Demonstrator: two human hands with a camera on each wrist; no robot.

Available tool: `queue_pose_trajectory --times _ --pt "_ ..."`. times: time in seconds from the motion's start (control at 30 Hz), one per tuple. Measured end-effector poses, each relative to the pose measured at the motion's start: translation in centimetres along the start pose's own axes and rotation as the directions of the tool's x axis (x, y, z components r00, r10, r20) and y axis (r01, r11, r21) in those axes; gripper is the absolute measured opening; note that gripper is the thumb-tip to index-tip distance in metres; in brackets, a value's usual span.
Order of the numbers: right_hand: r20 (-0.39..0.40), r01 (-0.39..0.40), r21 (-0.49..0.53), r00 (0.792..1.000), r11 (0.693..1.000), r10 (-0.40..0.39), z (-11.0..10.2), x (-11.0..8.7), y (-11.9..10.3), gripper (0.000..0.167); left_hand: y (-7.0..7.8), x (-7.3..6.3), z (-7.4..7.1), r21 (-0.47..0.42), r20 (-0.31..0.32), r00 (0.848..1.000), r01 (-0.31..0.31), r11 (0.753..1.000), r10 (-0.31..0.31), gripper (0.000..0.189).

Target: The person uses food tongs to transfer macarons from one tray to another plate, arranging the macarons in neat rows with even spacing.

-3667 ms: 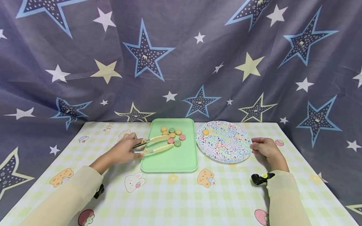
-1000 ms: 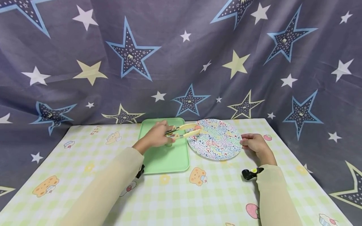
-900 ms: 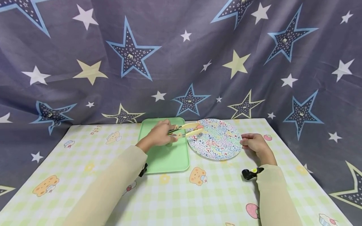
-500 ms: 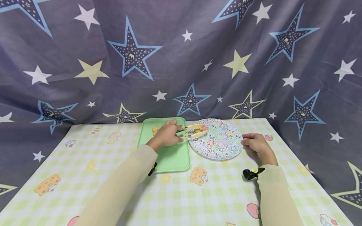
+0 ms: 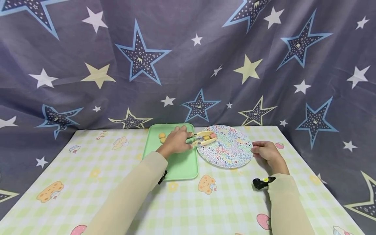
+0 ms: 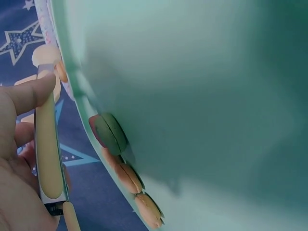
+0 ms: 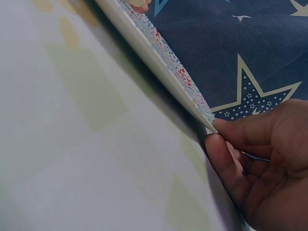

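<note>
The left hand [image 5: 178, 140] grips cream tongs [image 6: 46, 149] — their tips over the left side of the patterned plate [image 5: 227, 148], with a pink macaron [image 5: 213, 135] at the ends and a yellow macaron [image 5: 206, 137] just beside it — while the right hand [image 5: 268, 152] pinches the plate's right rim.
</note>
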State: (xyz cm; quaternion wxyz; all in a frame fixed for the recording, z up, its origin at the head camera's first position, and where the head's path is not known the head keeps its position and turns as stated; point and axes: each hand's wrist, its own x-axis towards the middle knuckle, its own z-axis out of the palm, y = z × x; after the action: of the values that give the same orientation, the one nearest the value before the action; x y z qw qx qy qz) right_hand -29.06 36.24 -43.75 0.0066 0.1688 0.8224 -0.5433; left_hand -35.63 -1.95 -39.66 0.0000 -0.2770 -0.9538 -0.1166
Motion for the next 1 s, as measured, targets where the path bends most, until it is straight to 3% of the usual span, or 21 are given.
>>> queue_pose_trajectory --times 0.33,0.57,0.73,1.0 --pt "0.009 0.009 0.013 1.0 1.0 -0.009 0.1 0.0 0.3 0.044 0.5 -0.2 -0.2 0.013 0.017 1.0 0.012 1.0 -0.012 0.068" --pt "0.008 0.02 0.006 1.0 1.0 -0.02 0.0 -0.2 0.4 0.043 -0.1 -0.7 -1.0 -0.006 -0.019 1.0 -0.018 1.0 0.018 0.067" --pt "0.005 0.017 0.006 1.0 1.0 -0.017 0.0 -0.5 0.4 0.044 -1.4 -1.7 -2.0 -0.058 -0.044 0.999 -0.017 0.998 0.015 0.068" --pt "0.007 0.018 0.006 1.0 1.0 -0.018 0.0 -0.1 0.3 0.043 -4.9 -4.0 -2.7 -0.087 -0.127 0.992 -0.012 0.996 0.001 0.071"
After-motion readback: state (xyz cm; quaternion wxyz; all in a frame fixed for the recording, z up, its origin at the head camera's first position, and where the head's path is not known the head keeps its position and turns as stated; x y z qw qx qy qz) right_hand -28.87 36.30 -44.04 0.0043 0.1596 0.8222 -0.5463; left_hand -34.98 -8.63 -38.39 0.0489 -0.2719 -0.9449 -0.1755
